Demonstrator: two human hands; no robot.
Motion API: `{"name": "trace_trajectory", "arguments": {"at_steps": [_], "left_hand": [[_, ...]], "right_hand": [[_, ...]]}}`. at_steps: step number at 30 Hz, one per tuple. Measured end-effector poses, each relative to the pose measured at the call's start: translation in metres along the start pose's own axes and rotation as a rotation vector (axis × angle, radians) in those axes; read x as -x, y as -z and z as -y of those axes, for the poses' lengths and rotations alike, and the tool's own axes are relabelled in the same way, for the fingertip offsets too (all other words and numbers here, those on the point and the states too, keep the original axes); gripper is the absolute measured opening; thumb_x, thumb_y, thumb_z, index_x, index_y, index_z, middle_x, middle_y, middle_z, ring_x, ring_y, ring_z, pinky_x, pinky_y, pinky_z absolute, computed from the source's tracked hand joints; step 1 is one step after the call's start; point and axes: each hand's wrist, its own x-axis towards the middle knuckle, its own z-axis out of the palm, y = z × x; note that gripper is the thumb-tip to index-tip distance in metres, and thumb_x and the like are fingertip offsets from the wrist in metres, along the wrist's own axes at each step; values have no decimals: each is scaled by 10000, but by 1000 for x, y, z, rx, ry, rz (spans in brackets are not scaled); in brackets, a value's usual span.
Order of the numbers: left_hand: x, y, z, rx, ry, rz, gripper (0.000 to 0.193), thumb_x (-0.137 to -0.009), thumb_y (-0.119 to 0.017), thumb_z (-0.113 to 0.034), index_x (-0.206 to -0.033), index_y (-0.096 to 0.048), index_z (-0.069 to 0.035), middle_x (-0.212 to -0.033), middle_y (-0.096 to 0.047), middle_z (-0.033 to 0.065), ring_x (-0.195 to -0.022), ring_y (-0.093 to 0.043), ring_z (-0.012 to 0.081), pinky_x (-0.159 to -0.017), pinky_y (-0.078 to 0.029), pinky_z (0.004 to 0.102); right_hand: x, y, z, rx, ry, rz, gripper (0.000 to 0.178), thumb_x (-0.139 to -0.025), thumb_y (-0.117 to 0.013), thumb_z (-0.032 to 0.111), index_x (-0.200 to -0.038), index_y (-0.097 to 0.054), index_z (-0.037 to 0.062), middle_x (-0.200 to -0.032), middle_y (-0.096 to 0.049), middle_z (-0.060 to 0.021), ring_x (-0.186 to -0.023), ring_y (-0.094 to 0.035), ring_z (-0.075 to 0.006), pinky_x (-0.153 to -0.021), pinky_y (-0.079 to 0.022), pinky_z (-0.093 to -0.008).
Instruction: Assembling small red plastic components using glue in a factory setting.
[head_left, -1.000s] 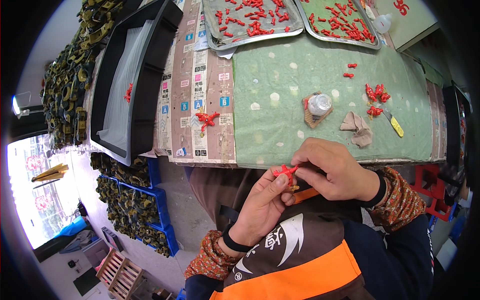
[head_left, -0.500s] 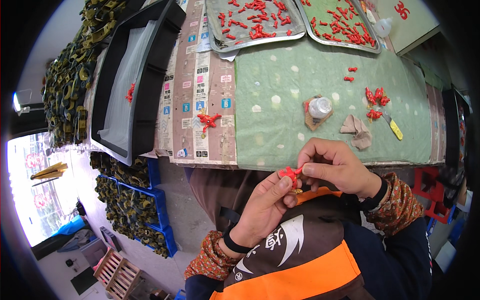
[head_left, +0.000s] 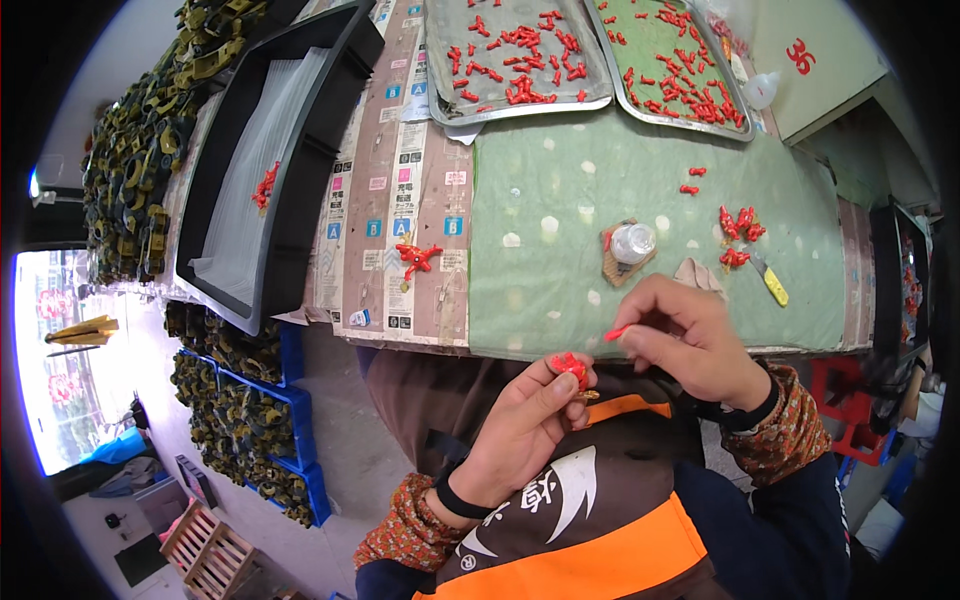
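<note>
Open green mat (head_left: 560, 200) lies ahead of both hands, between the metal trays (head_left: 520, 60) at the far edge and the near table edge; passage there is free. To the right, the way is obstructed by a small clear bottle (head_left: 633, 242) on a cardboard scrap, a crumpled cloth (head_left: 697, 272), loose red pieces (head_left: 738, 225) and a yellow-handled knife (head_left: 768, 283). To the left, a single red assembled piece (head_left: 415, 257) sits on the printed paper strip; beyond it the black tray (head_left: 300, 200) blocks the far left
</note>
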Motion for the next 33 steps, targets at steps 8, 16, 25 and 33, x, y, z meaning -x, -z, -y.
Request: {"name": "trace_trajectory", "arguments": {"at_steps": [8,16,25,33], "left_hand": [[0,0,-4,-32,-10,1,290,-1039,-592,-165,-1289,-572,-19,-1101,-591,45,-827,-522,106,-793,-451,284],[3,7,-6,-15,-17,-19,305,-1039,-605,-205,-1282,-588,-22,-1072,-592,20,-812,-507,94,-781,-445,274],[2,11,-11,-44,-15,-5,321,-1042,-608,-228,-1285,-595,-19,-1063,-598,7,-816,-508,81,-771,-448,264],[1,15,-13,-32,-15,4,328,-1043,-610,-237,-1281,-595,-12,-1059,-603,9,-814,-514,80,-770,-450,263]], "right_hand": [[-23,32,29,1009,567,-338,167,-823,-693,-62,-960,-618,-1,-870,-598,-124,-748,-608,-310,-649,-485,-380],[-36,30,46,1350,534,-170,184,-827,-681,3,-977,-578,29,-893,-541,-103,-846,-597,-304,-650,-486,-411],[-42,24,56,1532,440,-46,246,-722,-641,-25,-939,-541,28,-913,-541,-114,-901,-586,-315,-686,-504,-417],[-46,22,60,1556,379,4,234,-734,-624,-19,-945,-537,32,-910,-551,-114,-891,-594,-321,-690,-508,-420]]}}
